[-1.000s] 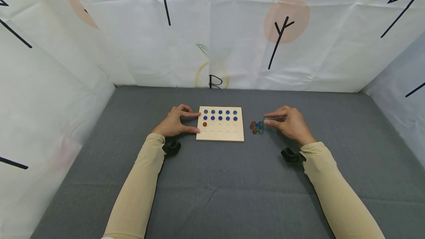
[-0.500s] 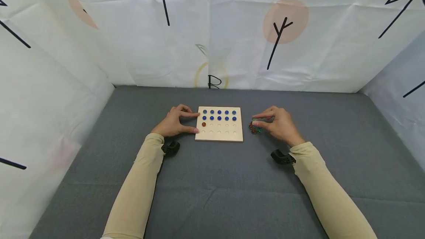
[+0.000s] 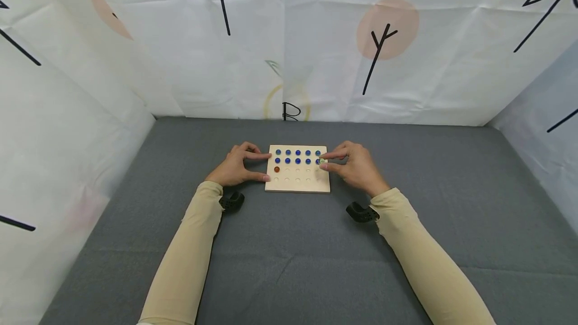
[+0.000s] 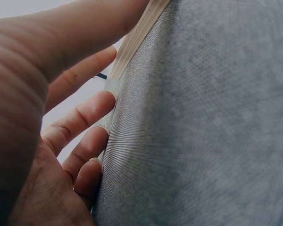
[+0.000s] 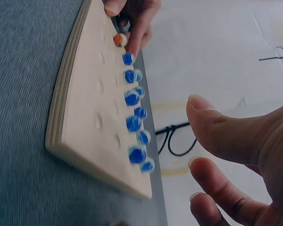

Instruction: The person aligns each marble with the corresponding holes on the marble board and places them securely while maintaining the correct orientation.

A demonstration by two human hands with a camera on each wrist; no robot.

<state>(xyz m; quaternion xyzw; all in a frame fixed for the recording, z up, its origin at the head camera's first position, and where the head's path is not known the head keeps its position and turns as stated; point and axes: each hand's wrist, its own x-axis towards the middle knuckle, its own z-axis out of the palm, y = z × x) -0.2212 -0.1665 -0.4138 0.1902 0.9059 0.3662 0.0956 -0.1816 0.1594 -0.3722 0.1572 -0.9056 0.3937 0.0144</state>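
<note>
A pale wooden peg board with rows of round hollows lies on the grey cloth. Blue marbles fill its two far rows, and one orange marble sits at the left end of the third row. My left hand rests thumb and index fingertips against the board's left edge, fingers fairly straight. Over the board's right side, my right hand pinches a clear greenish marble between thumb and index finger. That marble does not show in the right wrist view, where the right thumb stands apart from the fingers.
Grey cloth covers the table. A white printed sheet hangs behind it and along the sides. The pile of loose marbles right of the board is hidden by the right hand in the head view.
My right hand has moved left, past the marble pile and over the board's right side, with the greenish marble in its fingertips. The left hand has stayed at the board's edge.
</note>
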